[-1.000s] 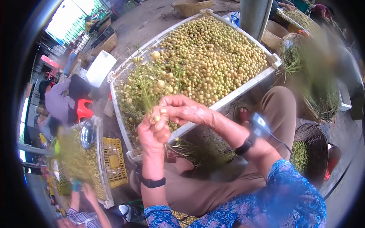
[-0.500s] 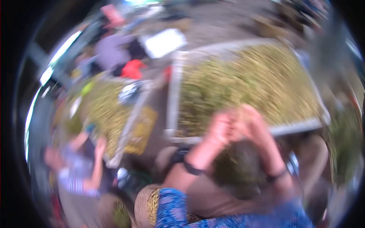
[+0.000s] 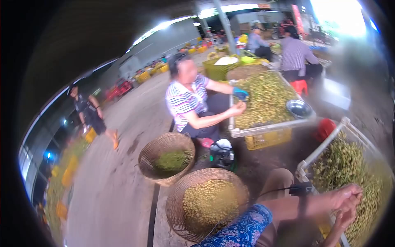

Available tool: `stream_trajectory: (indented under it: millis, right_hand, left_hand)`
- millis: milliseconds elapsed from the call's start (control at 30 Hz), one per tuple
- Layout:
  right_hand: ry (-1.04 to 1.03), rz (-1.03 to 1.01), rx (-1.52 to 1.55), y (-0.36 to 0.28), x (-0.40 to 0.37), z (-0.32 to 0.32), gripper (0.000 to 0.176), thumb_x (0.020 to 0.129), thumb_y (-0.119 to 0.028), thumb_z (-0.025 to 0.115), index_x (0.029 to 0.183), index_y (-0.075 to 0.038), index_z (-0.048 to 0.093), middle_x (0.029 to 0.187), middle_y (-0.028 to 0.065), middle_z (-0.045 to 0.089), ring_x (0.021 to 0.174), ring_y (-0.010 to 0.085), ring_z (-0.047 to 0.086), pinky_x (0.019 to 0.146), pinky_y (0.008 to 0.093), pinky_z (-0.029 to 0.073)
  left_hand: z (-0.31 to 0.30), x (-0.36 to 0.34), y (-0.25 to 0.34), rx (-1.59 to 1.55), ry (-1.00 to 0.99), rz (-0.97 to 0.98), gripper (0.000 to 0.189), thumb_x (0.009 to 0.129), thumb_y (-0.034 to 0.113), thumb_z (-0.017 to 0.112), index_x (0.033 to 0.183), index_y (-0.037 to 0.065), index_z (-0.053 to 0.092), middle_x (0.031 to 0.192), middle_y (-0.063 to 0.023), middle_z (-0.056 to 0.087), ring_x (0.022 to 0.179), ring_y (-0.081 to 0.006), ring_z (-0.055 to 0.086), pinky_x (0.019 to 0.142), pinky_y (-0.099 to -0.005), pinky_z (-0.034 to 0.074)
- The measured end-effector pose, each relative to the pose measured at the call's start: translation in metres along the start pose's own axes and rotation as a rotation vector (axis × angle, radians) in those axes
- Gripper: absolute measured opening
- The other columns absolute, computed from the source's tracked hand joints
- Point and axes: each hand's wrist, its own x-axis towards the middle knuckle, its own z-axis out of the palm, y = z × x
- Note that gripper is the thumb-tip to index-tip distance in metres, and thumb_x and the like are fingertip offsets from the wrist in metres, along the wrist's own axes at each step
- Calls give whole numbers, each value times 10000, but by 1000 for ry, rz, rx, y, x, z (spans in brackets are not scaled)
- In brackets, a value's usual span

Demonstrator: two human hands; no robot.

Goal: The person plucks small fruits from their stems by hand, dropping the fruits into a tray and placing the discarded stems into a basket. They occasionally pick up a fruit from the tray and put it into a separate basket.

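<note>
My left hand (image 3: pixel 346 196) reaches in from the blue patterned sleeve, with its fingers curled over the near edge of a white-framed tray (image 3: pixel 305 168). Just below it, my right hand (image 3: pixel 346 215) is closed too, and the fingers of both meet. What they hold, if anything, is too small and blurred to tell. Under and beyond them, the tray is filled with bunches of small round yellow-green fruit (image 3: pixel 337 160) on stems. To my left stands a wicker basket (image 3: pixel 175 210) of loose round yellowish fruit.
Another wicker basket (image 3: pixel 144 162) holds green stems. Across from me, a seated person (image 3: pixel 185 103) with a blue glove works at a second fruit tray (image 3: pixel 255 131), where a metal bowl (image 3: pixel 299 109) rests. A yellow crate (image 3: pixel 267 140) is beneath. Someone walks (image 3: pixel 90 109) at the left.
My view has swung left, so my hands and tray now appear at the lower right. The baskets and the walking person have come into view. My hands stay together over the tray.
</note>
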Motion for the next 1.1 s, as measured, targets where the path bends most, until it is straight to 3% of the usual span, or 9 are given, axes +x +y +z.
stream_trajectory:
  millis: [67,233,300,467,600,700,833,900,1100]
  right_hand:
    - [-101,198,12,1,-5,2,217,881,-231,404,956,-53,504,710,25,535,465,63,455,314,164,289]
    - [61,505,193,34,-20,9,264,892,-290,382,944,-69,517,742,31,562,465,76,463,302,170,298]
    - [-1082,581,520,43,-8,-5,363,914,-247,337,1205,-45,416,1075,41,537,839,105,558,460,164,420]
    - [-978,916,672,55,13,-15,492,919,-415,264,1202,-46,424,1005,81,577,480,72,364,347,183,223]
    - [-1016,1036,726,55,12,-10,512,918,-433,258,1197,-40,427,990,108,570,477,70,332,352,179,221]
    - [-698,1111,721,45,8,-9,489,922,-411,274,1191,-35,432,980,126,566,468,78,269,352,180,225]
    - [-1122,761,687,39,4,4,397,931,-329,308,1185,-52,439,1008,113,560,602,51,503,362,166,291]
    - [-677,634,350,30,-7,7,338,928,-294,334,1150,-76,464,923,88,573,598,48,533,357,151,347]
    - [-601,636,40,34,-30,21,165,881,-295,471,963,-161,520,652,-38,544,404,13,423,263,141,301]
  left_hand:
    - [14,-12,23,12,-223,-81,236,811,277,406,612,154,375,497,88,253,363,-21,180,307,-199,101]
    - [23,-31,42,20,-171,39,287,816,345,408,599,169,345,503,90,256,380,-20,185,334,-191,113]
    - [19,-40,51,60,-231,55,297,836,353,405,611,164,358,508,90,267,380,-21,189,337,-191,113]
    - [-7,-42,54,15,-152,41,292,852,373,427,685,135,403,497,84,276,370,-21,209,325,-197,115]
    - [1,-55,61,94,-65,34,303,849,386,433,687,131,407,497,82,288,369,-17,217,318,-191,127]
    - [-3,-57,64,108,-113,57,288,848,361,430,680,128,411,493,79,304,361,-17,226,310,-185,136]
    - [-1,-63,72,131,-15,22,280,847,350,430,676,129,415,484,74,315,347,-19,226,306,-186,143]
    - [2,-64,68,149,-25,34,277,846,350,432,676,131,416,482,74,315,344,-20,225,305,-188,143]
    - [19,-71,65,172,7,-3,247,837,320,440,669,141,418,476,78,307,339,-24,224,304,-195,146]
